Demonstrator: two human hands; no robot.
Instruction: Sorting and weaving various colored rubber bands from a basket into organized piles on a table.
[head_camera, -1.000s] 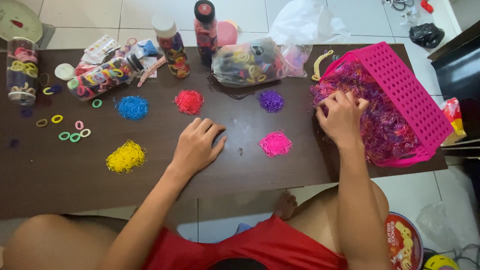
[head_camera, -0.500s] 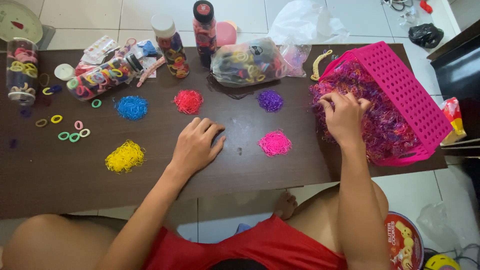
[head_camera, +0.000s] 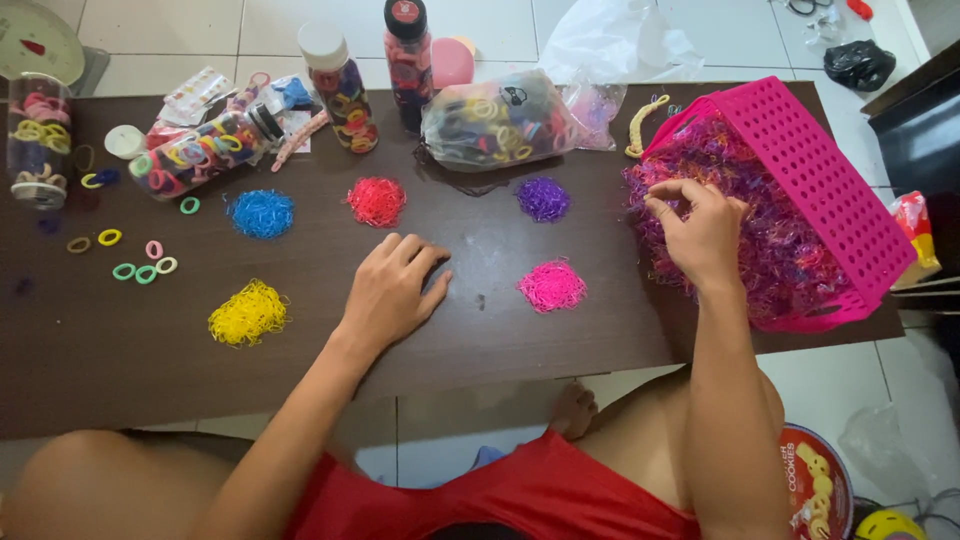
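My right hand (head_camera: 700, 228) reaches into a tipped pink plastic basket (head_camera: 830, 190) full of mixed small rubber bands (head_camera: 780, 250), its fingertips pinched in the tangle; whether a band is between them is too small to tell. My left hand (head_camera: 392, 292) lies flat and empty on the dark brown table (head_camera: 500, 330), fingers slightly apart. Sorted heaps of bands lie around it: yellow (head_camera: 248, 313), blue (head_camera: 261, 213), red (head_camera: 377, 201), purple (head_camera: 543, 199) and pink (head_camera: 551, 285), the pink one nearest my right hand.
Along the far edge stand two tall bottles (head_camera: 340, 88) of hair ties, a lying jar (head_camera: 200, 150), a clear bag of ties (head_camera: 497, 120) and a jar at left (head_camera: 38, 140). Loose ring ties (head_camera: 140, 268) lie at left. A biscuit tin (head_camera: 815, 490) sits on the floor.
My right hand has shifted slightly in the basket, its fingers pinching at the bands. My left hand has stayed flat on the table.
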